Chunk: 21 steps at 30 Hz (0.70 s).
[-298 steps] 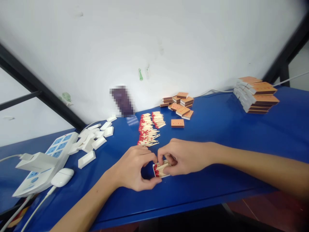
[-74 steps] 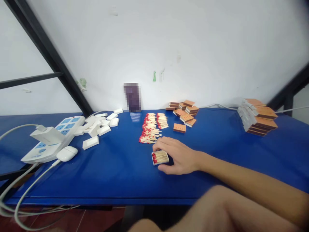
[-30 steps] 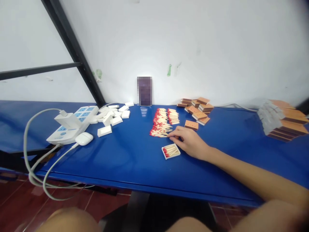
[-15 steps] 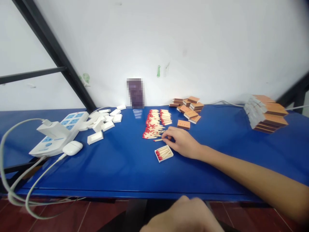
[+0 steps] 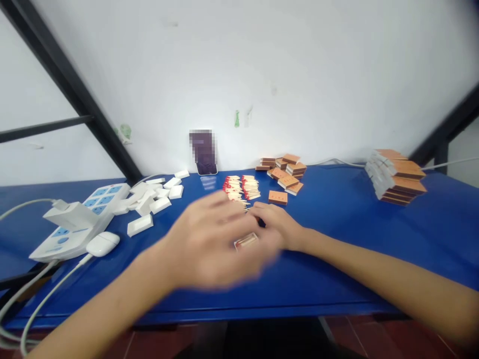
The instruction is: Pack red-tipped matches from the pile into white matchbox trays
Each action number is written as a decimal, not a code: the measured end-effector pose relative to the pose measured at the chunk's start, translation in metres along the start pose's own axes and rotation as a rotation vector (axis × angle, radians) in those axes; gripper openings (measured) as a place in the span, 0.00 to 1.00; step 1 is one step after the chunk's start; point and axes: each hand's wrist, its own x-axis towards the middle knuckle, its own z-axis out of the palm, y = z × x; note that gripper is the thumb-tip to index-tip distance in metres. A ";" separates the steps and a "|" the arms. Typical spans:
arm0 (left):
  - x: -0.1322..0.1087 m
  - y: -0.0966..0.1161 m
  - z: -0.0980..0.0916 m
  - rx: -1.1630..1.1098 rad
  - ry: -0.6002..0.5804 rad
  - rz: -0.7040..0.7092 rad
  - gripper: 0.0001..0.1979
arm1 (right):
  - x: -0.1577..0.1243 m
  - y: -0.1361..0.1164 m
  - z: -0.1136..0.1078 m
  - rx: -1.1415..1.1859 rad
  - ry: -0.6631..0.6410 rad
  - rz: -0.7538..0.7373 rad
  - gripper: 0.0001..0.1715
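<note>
A small white tray of red-tipped matches (image 5: pixel 246 241) lies on the blue table (image 5: pixel 337 234), partly covered by my left hand. My left hand (image 5: pixel 213 242) sweeps in above it, smeared by motion, so its fingers are unclear. My right hand (image 5: pixel 277 224) rests on the table just right of the tray. Its fingers are curled together at the near end of the loose pile of matches (image 5: pixel 239 185). What they pinch is hidden. A single orange matchbox sleeve (image 5: pixel 277 197) lies just beyond my right hand.
A heap of orange sleeves (image 5: pixel 285 168) sits at the back, and a taller stack (image 5: pixel 396 174) at the far right. White empty trays (image 5: pixel 153 197), a power strip (image 5: pixel 75 219) with cables and a white earbud case (image 5: pixel 103 244) lie at left. A dark phone (image 5: pixel 204 152) leans on the wall.
My left hand has risen from below the table edge to over the match tray. My right hand stays at the near end of the match pile.
</note>
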 end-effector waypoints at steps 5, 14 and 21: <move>-0.010 -0.089 0.050 -0.030 -0.182 -0.192 0.07 | 0.000 -0.001 0.000 -0.019 -0.029 -0.018 0.04; -0.056 -0.106 0.069 -0.189 -0.171 -0.411 0.16 | 0.000 -0.008 -0.001 -0.169 -0.059 -0.089 0.08; -0.050 -0.091 0.085 -0.278 -0.268 -0.447 0.11 | -0.003 -0.016 -0.003 -0.122 -0.077 -0.024 0.04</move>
